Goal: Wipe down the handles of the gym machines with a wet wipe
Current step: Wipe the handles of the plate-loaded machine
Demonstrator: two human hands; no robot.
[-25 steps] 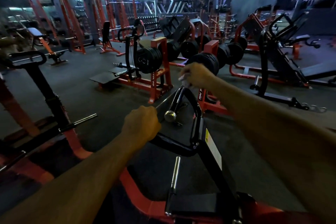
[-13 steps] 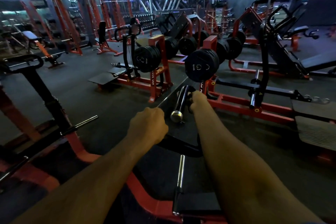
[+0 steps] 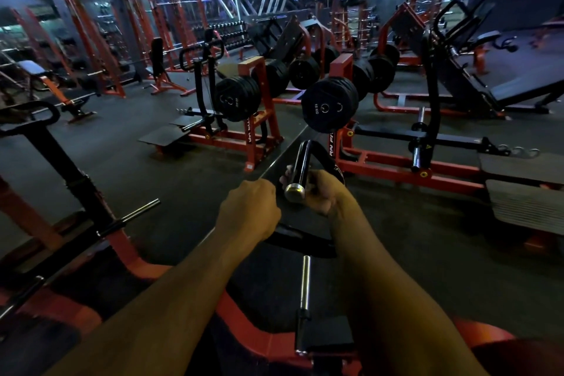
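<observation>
Head view, dim gym floor, both of your forearms reaching forward from the lower edge.

Right hand [image 3: 322,192]: fingers curled round the lower end of the black handle [image 3: 302,162], just above its chrome end cap [image 3: 294,191]. A pale bit of wet wipe [image 3: 285,177] shows at the fingertips on the far side of the handle, pressed between your fingers and the grip. Wrist roughly straight, forearm running up from the lower right.

Left hand [image 3: 248,212]: closed into a fist, knuckles up, just left of the end cap and near your right hand. What it grips lies under the fist and cannot be made out; a black bar [image 3: 300,243] emerges from beneath it toward the right. Forearm runs up from the lower left.

Handle: tilted, top end leaning away from you, curving over into a second black tube behind your right hand.

Surroundings: red machine frame [image 3: 244,317] beneath your arms, with a chrome peg [image 3: 304,282] standing between them; stacked black weight plates [image 3: 331,108] beyond the handle.
</observation>
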